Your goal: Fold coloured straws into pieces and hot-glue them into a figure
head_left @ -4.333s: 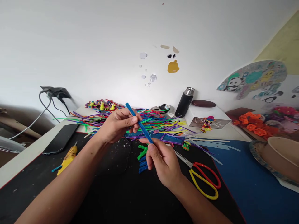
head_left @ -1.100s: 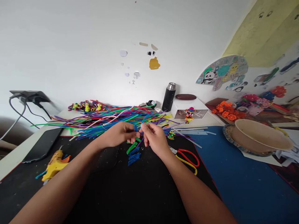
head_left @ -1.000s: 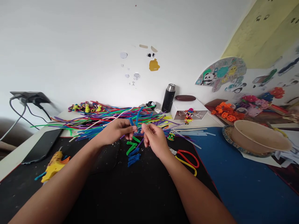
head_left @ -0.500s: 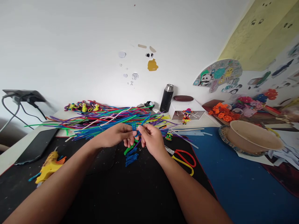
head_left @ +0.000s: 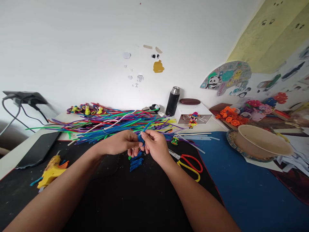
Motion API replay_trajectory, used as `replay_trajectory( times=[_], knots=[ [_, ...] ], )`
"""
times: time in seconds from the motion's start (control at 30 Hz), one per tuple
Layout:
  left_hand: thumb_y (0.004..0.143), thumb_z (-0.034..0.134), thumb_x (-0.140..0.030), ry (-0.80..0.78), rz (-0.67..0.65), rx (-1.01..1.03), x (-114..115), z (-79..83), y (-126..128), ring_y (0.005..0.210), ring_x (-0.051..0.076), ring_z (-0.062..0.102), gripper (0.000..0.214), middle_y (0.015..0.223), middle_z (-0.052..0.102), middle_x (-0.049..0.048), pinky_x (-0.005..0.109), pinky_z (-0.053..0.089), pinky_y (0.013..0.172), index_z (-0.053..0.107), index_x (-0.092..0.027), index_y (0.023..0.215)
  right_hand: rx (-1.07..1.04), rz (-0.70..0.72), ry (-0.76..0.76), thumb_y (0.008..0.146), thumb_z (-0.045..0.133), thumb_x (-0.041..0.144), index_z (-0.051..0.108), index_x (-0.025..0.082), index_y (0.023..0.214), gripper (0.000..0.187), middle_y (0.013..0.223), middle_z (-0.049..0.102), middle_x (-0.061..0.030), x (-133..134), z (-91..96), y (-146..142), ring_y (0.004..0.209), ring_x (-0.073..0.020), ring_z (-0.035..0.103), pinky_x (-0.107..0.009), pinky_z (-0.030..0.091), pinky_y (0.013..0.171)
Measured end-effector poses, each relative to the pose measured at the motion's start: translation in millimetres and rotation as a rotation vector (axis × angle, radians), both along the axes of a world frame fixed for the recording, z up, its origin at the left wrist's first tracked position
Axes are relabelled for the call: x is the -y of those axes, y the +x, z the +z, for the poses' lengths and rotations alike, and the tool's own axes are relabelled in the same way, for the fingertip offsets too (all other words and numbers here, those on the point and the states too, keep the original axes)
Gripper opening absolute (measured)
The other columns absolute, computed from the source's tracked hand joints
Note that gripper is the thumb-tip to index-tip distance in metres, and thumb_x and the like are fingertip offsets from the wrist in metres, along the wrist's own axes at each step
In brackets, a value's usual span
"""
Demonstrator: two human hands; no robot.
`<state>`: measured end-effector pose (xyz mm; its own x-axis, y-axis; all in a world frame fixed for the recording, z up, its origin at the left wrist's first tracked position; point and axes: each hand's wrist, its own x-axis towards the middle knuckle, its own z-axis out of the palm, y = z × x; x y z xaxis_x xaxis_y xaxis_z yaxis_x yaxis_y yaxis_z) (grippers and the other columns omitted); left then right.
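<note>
Both hands meet over the black mat, pinching a blue pipe cleaner (head_left: 146,126) whose free end sticks up between them. My left hand (head_left: 124,141) is closed on its bent, folded part, which the fingers largely hide. Thumb and fingers of my right hand (head_left: 155,144) grip the same piece close beside it. Just below the hands, zigzag-folded blue pipe cleaner pieces (head_left: 136,164) lie on the mat, with a bit of green partly covered by the fingers. Behind the hands spreads a pile of many-coloured pipe cleaners (head_left: 113,127).
Scissors (head_left: 190,164) with red and yellow handles lie right of my right forearm. A yellow glue gun (head_left: 51,172) rests at the left, near a black tablet-like slab (head_left: 38,149). A black flask (head_left: 173,101), a white box (head_left: 193,111) and a bowl (head_left: 264,141) stand farther back and right.
The blue loops that stood up by my left fingers are now folded down and mostly covered. My hands have turned slightly and sit closer together, and the view has shifted a little.
</note>
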<state>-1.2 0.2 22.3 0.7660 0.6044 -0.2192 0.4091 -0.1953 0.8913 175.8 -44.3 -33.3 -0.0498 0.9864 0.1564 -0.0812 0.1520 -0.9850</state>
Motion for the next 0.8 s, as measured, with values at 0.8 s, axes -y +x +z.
replay_trajectory(
  times=[0.8],
  knots=[
    [0.094,0.066,-0.047,-0.062,0.0,-0.05,-6,-15.2,3,0.064,0.018,0.071,0.034,0.076,0.075,0.0058,0.026,0.056,0.06,0.079,-0.017,0.087,-0.03,-0.013,-0.016,0.093,0.068,0.054,0.05,0.024,0.082,0.037,0.048,0.055,0.0097,-3,-14.4,-4,0.034,-0.0092,0.045,-0.021,0.034,0.039]
  ],
)
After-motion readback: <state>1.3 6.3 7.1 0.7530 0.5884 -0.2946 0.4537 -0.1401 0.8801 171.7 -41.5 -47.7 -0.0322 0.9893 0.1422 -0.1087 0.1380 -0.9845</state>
